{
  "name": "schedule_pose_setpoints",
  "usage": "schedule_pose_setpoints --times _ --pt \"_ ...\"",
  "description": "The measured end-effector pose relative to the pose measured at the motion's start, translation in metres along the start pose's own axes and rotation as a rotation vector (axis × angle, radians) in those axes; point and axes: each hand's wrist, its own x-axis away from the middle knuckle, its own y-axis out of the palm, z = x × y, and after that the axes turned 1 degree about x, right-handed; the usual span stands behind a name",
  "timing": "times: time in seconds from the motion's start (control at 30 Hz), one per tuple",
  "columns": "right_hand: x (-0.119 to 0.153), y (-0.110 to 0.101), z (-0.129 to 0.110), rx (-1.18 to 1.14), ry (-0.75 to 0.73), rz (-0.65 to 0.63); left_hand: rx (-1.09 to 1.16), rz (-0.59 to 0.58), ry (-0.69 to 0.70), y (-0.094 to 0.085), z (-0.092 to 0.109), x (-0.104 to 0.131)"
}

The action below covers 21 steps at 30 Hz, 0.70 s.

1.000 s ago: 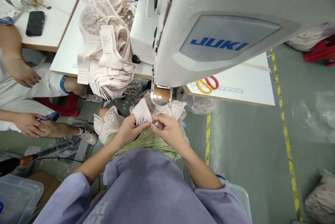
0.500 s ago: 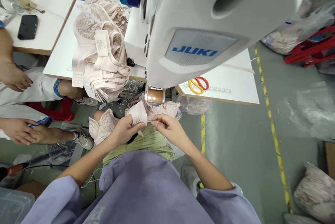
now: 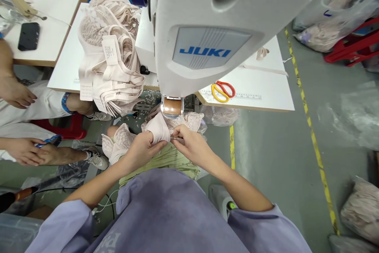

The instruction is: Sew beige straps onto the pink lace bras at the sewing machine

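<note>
Below the head of a white JUKI sewing machine (image 3: 204, 51), my left hand (image 3: 142, 149) grips a pale pink bra piece (image 3: 160, 127) from its left side, thumb on top. Close by on the right, my right hand (image 3: 191, 144) has its fingers pinched at the edge of that piece, on something small and thin that I cannot make out. More lace fabric (image 3: 194, 120) hangs behind my hands under the machine. A lace cup (image 3: 122, 137) lies to the left, over my lap.
Stacked pale bras (image 3: 112, 55) cover the left table part. Red and yellow scissors (image 3: 222, 91) lie on the right part (image 3: 260, 91). Another person's hands (image 3: 28, 151) and legs are at the left. Bagged fabric (image 3: 363, 205) sits on the floor at the right.
My right hand has come up against the bra piece, closer to my left hand. The camera view has shifted slightly, with the machine head now further left.
</note>
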Motion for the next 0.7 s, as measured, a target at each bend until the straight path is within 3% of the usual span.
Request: schedule_pose_setpoints --times 0.3,0.43,0.7 --pt "-0.007 -0.005 -0.001 -0.157 0.08 -0.009 -0.055 -0.043 -0.004 -0.002 0.003 -0.007" --pt "-0.013 -0.011 0.005 -0.227 0.063 -0.079 -0.041 -0.075 -0.014 -0.007 0.007 -0.01" --pt "-0.015 -0.001 0.016 -0.683 0.223 -0.229 0.016 -0.163 -0.056 -0.012 0.009 -0.018"
